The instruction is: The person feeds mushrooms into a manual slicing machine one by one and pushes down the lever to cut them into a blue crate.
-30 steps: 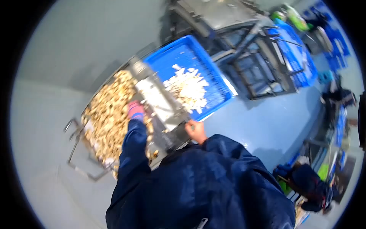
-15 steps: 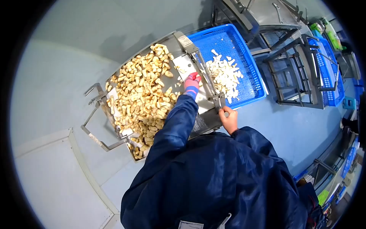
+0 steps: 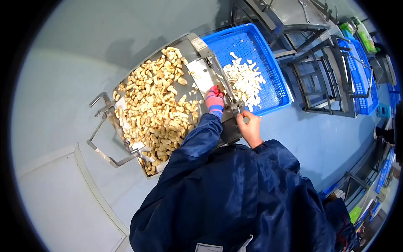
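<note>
My left hand [image 3: 215, 101], in a pink glove with a striped cuff, rests on the white board [image 3: 200, 74] beside a long metal cutting bar [image 3: 220, 72]. Its fingers are curled together, and whatever they pinch is hidden. At the near end of that bar, my bare right hand [image 3: 250, 129] is closed around the handle, which its fingers mostly cover. Left of the board, a heap of knobbly, yellow-brown mushroom-like pieces [image 3: 155, 103] covers the metal tray [image 3: 191, 54]. Beyond the bar, pale cut slices [image 3: 245, 80] lie in a blue perforated basket [image 3: 275, 75].
Bent metal brackets [image 3: 110, 159] stick out from the tray's left side. Metal frames [image 3: 321, 80] stand to the right, with another blue basket [image 3: 361, 80] on its side. A pale panel [image 3: 63, 197] is at lower left.
My left hand has moved nearer to me along the board, towards the handle end. My right hand has shifted slightly up and left with the handle. The view has shifted a little.
</note>
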{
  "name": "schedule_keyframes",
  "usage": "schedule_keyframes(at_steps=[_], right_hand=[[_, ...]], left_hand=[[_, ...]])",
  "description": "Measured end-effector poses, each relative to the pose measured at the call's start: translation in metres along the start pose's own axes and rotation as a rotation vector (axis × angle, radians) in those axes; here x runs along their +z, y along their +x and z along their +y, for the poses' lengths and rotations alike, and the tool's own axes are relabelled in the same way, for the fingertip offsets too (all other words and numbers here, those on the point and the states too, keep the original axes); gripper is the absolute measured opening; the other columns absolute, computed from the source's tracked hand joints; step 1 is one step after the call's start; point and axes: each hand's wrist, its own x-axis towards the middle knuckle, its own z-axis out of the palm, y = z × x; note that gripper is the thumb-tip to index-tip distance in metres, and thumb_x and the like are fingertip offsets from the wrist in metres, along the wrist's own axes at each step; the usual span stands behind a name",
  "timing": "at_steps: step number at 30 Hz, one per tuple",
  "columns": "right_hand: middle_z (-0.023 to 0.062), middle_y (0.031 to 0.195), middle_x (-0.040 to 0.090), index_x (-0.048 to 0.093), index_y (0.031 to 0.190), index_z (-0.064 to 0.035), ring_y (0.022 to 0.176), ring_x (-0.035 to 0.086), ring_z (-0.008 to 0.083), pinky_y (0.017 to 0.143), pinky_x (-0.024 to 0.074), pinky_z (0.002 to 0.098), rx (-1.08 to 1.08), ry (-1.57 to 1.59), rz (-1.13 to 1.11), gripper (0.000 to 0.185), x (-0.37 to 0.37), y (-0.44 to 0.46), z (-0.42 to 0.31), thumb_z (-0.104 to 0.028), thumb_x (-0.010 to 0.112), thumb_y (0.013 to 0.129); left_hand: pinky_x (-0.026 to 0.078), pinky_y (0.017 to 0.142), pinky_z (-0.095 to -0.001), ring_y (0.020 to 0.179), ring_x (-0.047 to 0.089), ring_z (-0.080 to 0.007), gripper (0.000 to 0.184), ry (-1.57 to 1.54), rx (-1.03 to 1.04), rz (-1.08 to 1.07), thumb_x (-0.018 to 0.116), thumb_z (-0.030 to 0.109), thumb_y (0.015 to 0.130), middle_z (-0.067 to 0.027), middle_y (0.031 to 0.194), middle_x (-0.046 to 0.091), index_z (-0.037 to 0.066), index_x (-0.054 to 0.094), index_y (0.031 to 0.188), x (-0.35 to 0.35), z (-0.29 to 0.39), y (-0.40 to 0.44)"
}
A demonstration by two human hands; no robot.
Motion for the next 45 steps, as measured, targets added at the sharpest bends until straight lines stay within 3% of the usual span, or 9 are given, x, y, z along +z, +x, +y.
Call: schedule_keyframes(at_steps=[11,12,19,24,28,32,38,42,45], right_hand=[[0.0210,0.057,0.050,0.052,0.063,-0.0001,0.051,0.050,0.0386,0.046,0.0384,0.0378,-0.032,-0.046,0.004,0.021,0.003,-0.007,0.010,-0.015,0.060,0.076],[0.0208,0.056,0.049,0.052,0.062,0.0001,0.050,0.050,0.0376,0.046,0.0386,0.0372,-0.076,0.018,0.027,0.022,0.011,-0.015,0.040,-0.014,0.060,0.077],[0.0192,0.054,0.049,0.054,0.064,-0.0001,0.047,0.051,0.0284,0.048,0.0397,0.0361,0.052,-0.039,-0.023,0.021,-0.002,-0.002,-0.009,-0.015,0.060,0.076],[0.0193,0.054,0.049,0.053,0.063,0.0001,0.045,0.051,0.0290,0.046,0.0386,0.0373,-0.045,0.011,0.015,0.023,0.018,-0.023,0.069,-0.016,0.061,0.077],[0.0200,0.054,0.049,0.054,0.064,0.0007,0.047,0.052,0.0294,0.047,0.0388,0.0370,0.075,-0.066,-0.044,0.020,-0.005,0.000,-0.017,-0.014,0.059,0.077],[0.0199,0.053,0.049,0.054,0.063,0.0005,0.048,0.052,0.0330,0.047,0.0388,0.0376,-0.075,0.042,0.022,0.021,0.022,-0.025,0.079,-0.014,0.060,0.077],[0.0198,0.052,0.047,0.048,0.059,0.0013,0.044,0.049,0.0323,0.044,0.0369,0.0366,0.027,-0.031,0.003,0.026,-0.001,-0.006,-0.009,-0.014,0.060,0.076],[0.0196,0.051,0.046,0.049,0.060,0.0012,0.043,0.046,0.0314,0.045,0.0368,0.0369,-0.085,-0.005,0.044,0.025,0.020,-0.024,0.070,-0.014,0.061,0.076],[0.0198,0.052,0.047,0.049,0.060,0.0011,0.044,0.047,0.0331,0.045,0.0369,0.0373,-0.061,0.021,0.051,0.025,0.010,-0.016,0.035,-0.015,0.060,0.076]], left_hand=[[0.047,0.073,-0.0283,0.080,0.058,-0.0182,0.039,0.122,0.086,-0.030,0.060,-0.001,0.074,-0.0116,0.095,0.061,0.002,0.054,0.112,-0.003,0.011,-0.001],[0.046,0.075,-0.0306,0.081,0.059,-0.0245,0.036,0.103,0.068,0.008,0.063,0.005,0.073,-0.0136,0.091,0.062,0.004,0.056,0.108,-0.002,0.012,-0.002],[0.047,0.073,-0.0270,0.080,0.058,-0.0165,0.037,-0.123,0.020,-0.084,0.060,-0.002,0.074,-0.0087,0.088,0.061,0.002,0.055,0.111,0.000,-0.006,0.012],[0.047,0.073,-0.0254,0.078,0.057,-0.0152,0.039,-0.062,0.011,-0.183,0.059,-0.006,0.074,-0.0076,0.088,0.060,0.001,0.053,0.111,-0.006,-0.008,0.017],[0.047,0.071,-0.0239,0.075,0.057,-0.0145,0.037,-0.299,-0.002,-0.187,0.056,-0.007,0.073,-0.0070,0.086,0.061,-0.002,0.053,0.109,0.001,-0.017,0.018],[0.047,0.072,-0.0266,0.079,0.057,-0.0157,0.039,-0.129,0.025,-0.161,0.060,-0.004,0.072,-0.0069,0.086,0.061,0.001,0.054,0.111,0.001,-0.020,0.020],[0.047,0.071,-0.0253,0.079,0.057,-0.0154,0.037,-0.196,-0.007,-0.206,0.056,-0.005,0.074,-0.0069,0.089,0.060,0.004,0.054,0.110,0.000,-0.012,0.019],[0.047,0.072,-0.0258,0.081,0.057,-0.0156,0.039,-0.058,-0.033,-0.152,0.058,-0.004,0.073,-0.0076,0.091,0.061,0.005,0.055,0.111,0.002,-0.006,0.017],[0.048,0.072,-0.0258,0.080,0.057,-0.0156,0.037,-0.084,0.020,-0.133,0.057,-0.005,0.073,-0.0077,0.091,0.061,0.004,0.055,0.109,0.009,-0.037,0.031]])
